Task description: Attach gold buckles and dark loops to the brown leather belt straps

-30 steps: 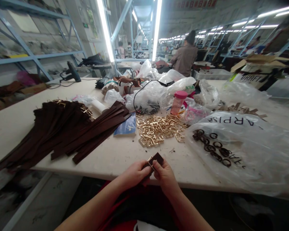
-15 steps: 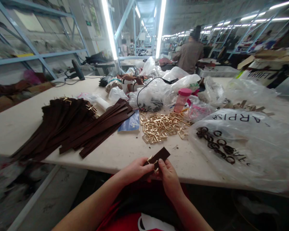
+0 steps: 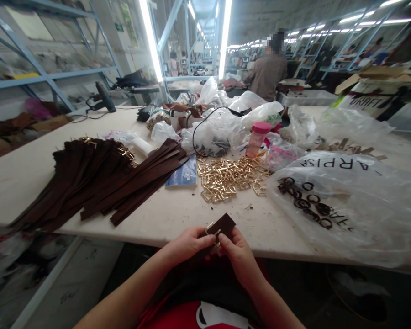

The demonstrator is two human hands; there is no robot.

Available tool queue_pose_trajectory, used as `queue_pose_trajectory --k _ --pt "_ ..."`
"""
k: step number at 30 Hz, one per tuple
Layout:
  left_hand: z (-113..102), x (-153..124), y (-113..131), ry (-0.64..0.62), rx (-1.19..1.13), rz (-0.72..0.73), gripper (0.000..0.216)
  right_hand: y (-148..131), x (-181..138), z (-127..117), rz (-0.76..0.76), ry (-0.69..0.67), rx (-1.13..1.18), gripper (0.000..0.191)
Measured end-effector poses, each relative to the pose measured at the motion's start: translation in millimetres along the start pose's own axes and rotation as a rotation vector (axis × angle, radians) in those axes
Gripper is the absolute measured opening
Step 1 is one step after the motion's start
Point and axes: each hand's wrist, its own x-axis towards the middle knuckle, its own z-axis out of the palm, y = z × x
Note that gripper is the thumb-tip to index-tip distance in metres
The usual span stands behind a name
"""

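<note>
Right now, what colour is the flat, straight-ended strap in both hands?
Dark brown; the flat strap shows best in the head view.

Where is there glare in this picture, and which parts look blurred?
Head view: the tube lights are blown out to white, and the gold buckles glint; head view: the rack looks smeared toward the left edge, while the brown strip in both hands keeps a clearer outline.
</note>
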Motion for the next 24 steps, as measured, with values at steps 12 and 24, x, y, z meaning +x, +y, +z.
queue_pose_trajectory --k 12,24 --pt "14.0 0.2 -1.3 0.166 0.065 0.032 0.025 0.4 -2.7 -2.6 -0.210 0.155 -0.239 0.021" --pt "25.4 -7.8 -7.3 0.190 0.102 0.065 0.027 5.1 -10.8 -4.9 -0.283 0.163 -0.404 0.017"
